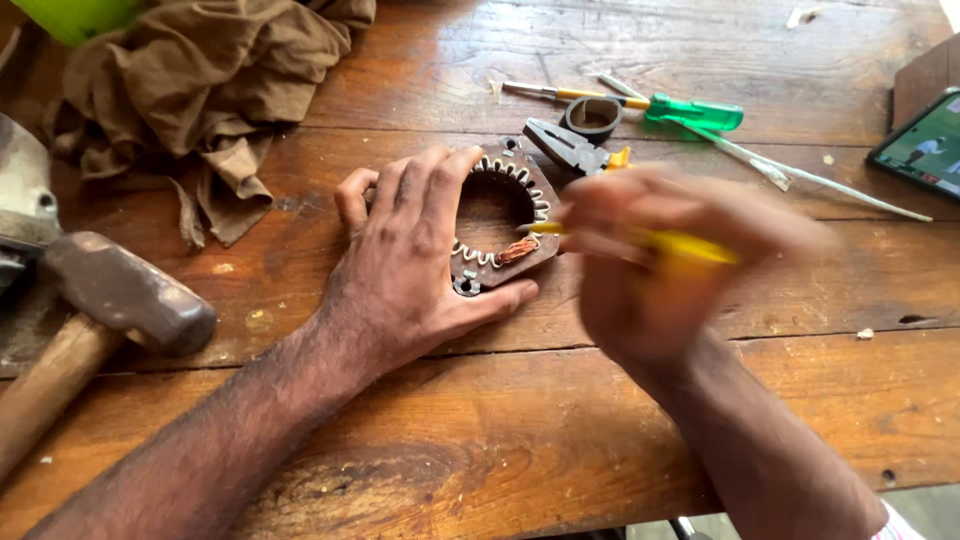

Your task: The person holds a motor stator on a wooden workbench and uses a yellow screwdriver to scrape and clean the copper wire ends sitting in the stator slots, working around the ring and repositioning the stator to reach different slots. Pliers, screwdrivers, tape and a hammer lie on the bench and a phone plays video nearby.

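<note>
Head view, close above workbench point(600, 420)

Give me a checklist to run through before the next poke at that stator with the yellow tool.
1. Stator lies flat on the table: ok.
2. Left hand pins the stator, fingers over its left rim, thumb at its lower edge: ok.
3. Right hand has a grip on the yellow tool: ok, though the hand is blurred by motion.
4. Tool tip sits at the winding slots on the right inner edge: cannot tell, too blurred.
5. Left fingers stand away from the tool tip: ok, they are on the opposite side of the ring.
6. Pliers lie just behind the stator, near the tool: cannot tell if they touch it.
</note>
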{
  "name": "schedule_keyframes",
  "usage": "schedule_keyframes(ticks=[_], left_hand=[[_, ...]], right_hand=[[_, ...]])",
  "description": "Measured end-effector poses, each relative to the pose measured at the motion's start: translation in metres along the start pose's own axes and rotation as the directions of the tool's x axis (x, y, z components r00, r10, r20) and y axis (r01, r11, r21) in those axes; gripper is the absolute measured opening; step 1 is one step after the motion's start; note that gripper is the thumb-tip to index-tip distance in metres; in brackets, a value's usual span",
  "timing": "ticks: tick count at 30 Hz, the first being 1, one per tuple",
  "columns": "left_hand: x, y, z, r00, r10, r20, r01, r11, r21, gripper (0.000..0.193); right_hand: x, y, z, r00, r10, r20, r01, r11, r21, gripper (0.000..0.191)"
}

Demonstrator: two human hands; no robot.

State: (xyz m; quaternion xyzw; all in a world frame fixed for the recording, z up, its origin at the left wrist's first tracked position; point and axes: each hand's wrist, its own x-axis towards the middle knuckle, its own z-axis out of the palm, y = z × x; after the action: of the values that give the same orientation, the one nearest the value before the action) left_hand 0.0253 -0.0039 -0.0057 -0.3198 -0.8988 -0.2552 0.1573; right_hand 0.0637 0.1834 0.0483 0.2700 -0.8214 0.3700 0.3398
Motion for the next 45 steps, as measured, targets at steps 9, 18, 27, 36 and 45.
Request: schedule_keyframes(ticks=[9, 18, 27, 36, 45], left_hand=[[-0.002, -0.002, 0.004, 1.000, -0.008, 0.012, 0.008, 1.000, 0.018, 0.111], [-0.001, -0.007, 0.010, 0.999, 0.037, -0.007, -0.036, 0.999, 0.022, 0.118], [-0.001, -0.008, 0.010, 0.999, 0.035, -0.014, -0.035, 0.999, 0.021, 0.118], [-0.002, -0.005, 0.009, 1.000, 0.022, -0.016, -0.021, 0.999, 0.048, 0.115], [-0.002, -0.004, 0.008, 1.000, 0.024, -0.005, -0.024, 0.998, 0.055, 0.114]], right_hand=[[-0.030, 0.028, -0.005, 0.989, -0.079, -0.122, 0.105, 0.971, 0.217, 0.015], [-0.028, 0.023, -0.001, 0.995, -0.054, -0.087, 0.069, 0.981, 0.181, 0.026], [-0.029, 0.023, 0.002, 0.999, 0.052, 0.001, -0.051, 0.984, 0.170, 0.035], [-0.021, 0.018, 0.010, 0.996, -0.083, -0.037, 0.087, 0.986, 0.139, 0.020], [-0.022, 0.034, 0.011, 0.987, -0.058, -0.148, 0.098, 0.956, 0.278, 0.023]])
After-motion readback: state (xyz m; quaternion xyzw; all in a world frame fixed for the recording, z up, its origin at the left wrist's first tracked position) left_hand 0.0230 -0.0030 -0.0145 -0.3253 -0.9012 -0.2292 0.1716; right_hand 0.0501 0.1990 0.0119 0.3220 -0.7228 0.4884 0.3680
